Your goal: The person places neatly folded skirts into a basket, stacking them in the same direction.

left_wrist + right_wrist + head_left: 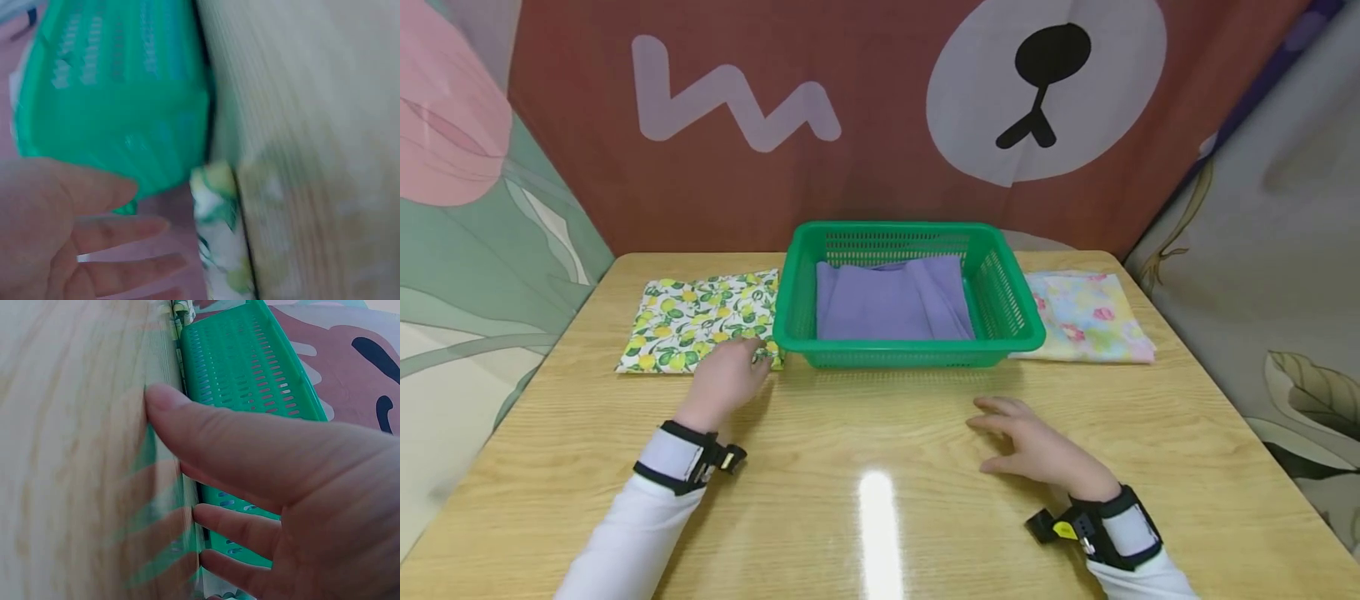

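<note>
Yellow-and-green lemon-print cloth (700, 318) apparently needs pinching next, the reaching left hand (726, 377) and the right hand (1037, 446) both spread, empty.

Behind the wood-grained surface (865, 433), red-brown hanging cloth (880, 125), printed with a white zigzag (655, 100) and a pale muzzle (1090, 117) (black nose (1052, 54) included); left of the surface, green-and-pink leafy fabric (475, 275); right of the surface, greyish drapery (1285, 208) with leaf prints (1311, 396).

Head camera looks forward and down; close wrist views share the green basket (910, 357).
</note>
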### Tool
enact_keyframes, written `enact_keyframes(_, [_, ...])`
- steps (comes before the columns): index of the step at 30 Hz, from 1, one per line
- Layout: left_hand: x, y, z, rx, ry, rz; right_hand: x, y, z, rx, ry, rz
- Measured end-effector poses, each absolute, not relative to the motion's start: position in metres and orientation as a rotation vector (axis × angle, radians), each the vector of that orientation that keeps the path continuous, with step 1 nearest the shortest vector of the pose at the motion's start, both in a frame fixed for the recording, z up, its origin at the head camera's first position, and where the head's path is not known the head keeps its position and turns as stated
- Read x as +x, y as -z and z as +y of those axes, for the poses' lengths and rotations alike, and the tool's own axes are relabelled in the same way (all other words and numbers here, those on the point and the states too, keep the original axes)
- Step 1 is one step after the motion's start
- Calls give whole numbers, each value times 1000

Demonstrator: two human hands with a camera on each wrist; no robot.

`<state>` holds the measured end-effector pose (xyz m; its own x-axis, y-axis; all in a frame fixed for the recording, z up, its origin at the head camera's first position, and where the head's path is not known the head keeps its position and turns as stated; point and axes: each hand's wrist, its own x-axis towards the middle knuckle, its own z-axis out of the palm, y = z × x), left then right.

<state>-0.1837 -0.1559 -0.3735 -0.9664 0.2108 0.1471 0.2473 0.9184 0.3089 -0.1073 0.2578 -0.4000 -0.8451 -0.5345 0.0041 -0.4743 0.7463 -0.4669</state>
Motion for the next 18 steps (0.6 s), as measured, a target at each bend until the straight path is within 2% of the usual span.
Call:
enact_keyframes(7, [-219,378,-180,-317,383,-3031,-107,400,257,-804,693,2806])
enact_keyframes(18, [-245,379,-194,-199,383,-3269,-108,402,259,-773,707,2792])
